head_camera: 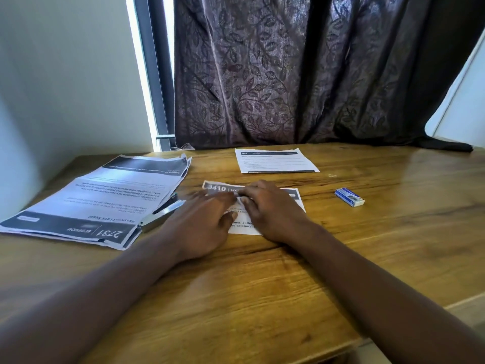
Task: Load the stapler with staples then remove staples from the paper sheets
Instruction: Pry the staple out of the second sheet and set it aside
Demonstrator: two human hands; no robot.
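Paper sheet (217, 188) headed "0410" lies flat at the centre of the frame on a wooden table (262, 285), and both hands rest on it. Two bare forearms reach in from the lower corners and converge there. The left hand (202, 222) lies palm down over the sheet's left half with its fingers stretched out fairly straight, pressing the paper. The right hand (273, 208) covers the right half with knuckles raised and fingers bent down onto the paper near its top edge. The fingertips of the two hands meet there, but blur hides whether the right hand pinches anything.

Just left of the left hand lies the stapler (162, 214) — metal, angled up to the right, its near end touching a loose stack of printed papers (105, 195) that spreads across the left of the frame. Right of centre and well apart from the hands sits a small blue-and-white staple box (349, 197). Farther back — upper centre of the tabletop — a single printed sheet (275, 160) lies flat. Behind the table hangs a dark leaf-patterned curtain (288, 74).
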